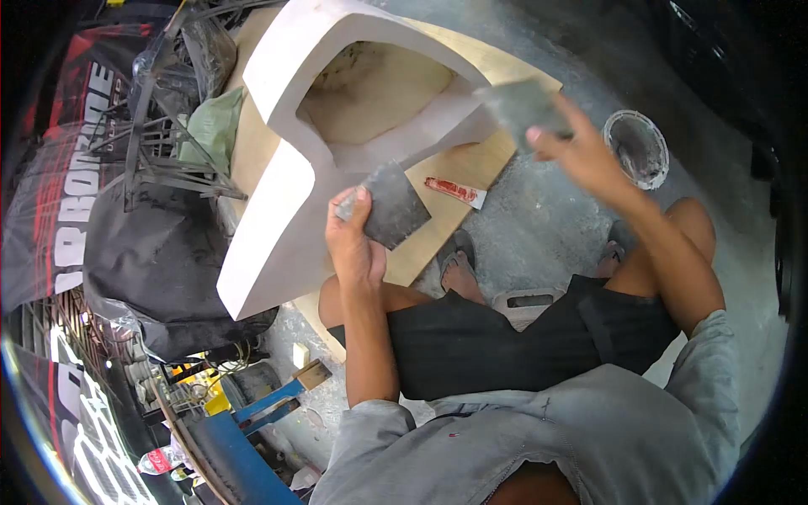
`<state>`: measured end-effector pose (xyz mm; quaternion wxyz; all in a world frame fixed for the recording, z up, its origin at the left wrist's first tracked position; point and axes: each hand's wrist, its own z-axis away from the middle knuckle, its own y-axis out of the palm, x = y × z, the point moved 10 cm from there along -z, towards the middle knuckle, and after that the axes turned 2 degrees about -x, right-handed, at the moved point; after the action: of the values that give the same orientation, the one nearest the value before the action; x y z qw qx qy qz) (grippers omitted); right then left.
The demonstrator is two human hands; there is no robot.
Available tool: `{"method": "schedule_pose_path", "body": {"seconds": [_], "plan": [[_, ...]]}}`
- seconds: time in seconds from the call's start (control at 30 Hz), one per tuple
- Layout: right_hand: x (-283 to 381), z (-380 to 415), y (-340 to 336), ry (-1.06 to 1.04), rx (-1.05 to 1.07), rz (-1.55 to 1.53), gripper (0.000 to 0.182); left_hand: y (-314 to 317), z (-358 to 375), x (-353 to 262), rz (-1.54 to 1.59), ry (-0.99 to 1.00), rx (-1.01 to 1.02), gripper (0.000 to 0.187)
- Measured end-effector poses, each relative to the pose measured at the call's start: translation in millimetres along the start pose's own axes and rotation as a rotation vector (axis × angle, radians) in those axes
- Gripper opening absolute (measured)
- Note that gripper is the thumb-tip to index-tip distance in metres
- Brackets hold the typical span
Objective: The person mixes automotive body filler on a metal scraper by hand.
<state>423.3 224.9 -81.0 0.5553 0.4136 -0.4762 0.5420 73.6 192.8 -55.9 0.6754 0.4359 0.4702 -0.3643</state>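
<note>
**Filler work on a concrete floor**

On the concrete floor [539,227] a plywood board [471,164] carries the white angular part [286,194]. The left hand [353,244] grips one grey spreader [389,204]; the right hand [576,147] pinches another spreader [520,103], blurred at the part's edge, which it might gouge.

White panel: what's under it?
The white panel lies on a wooden board, which also shows through its cutout. The board sits on the concrete floor. Anything beneath the panel's solid parts is covered.

A workshop floor: bare concrete [539,219]; plywood board [471,168]; metal frames [160,143]; blue clamp tool [269,404]; putty pot [637,148].
</note>
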Motion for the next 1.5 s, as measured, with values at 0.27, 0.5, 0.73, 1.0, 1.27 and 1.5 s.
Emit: {"method": "schedule_pose_path", "body": {"seconds": [0.27,0.5,0.73,1.0,1.27,1.5], "plan": [[25.3,106.6,94.0,-0.925,0.464,0.627,0.06,42.0,82.8,79.5,0.208,-0.266,0.043,0.009],[18.0,118.8,90.4,-0.771,0.538,0.543,0.078,64.4,106.3,61.6,0.167,-0.178,0.174,0.035],[16.7,101.7,70.4,-0.646,0.461,0.286,0.1,109.3,121.6,63.5,-0.227,0.037,0.193,0.07],[8.7,100.6,45.3,-0.349,0.503,-0.077,0.089,134.1,154.1,46.4,-0.707,0.615,0.167,0.068],[-1.7,108.0,33.5,-0.442,0.411,0.188,0.098,139.7,148.5,30.9,-0.869,0.6,0.11,0.049],[-5.5,117.6,31.0,-0.469,0.397,0.365,0.098,133.7,139.6,26.5,-0.882,0.56,0.05,0.044]]}}
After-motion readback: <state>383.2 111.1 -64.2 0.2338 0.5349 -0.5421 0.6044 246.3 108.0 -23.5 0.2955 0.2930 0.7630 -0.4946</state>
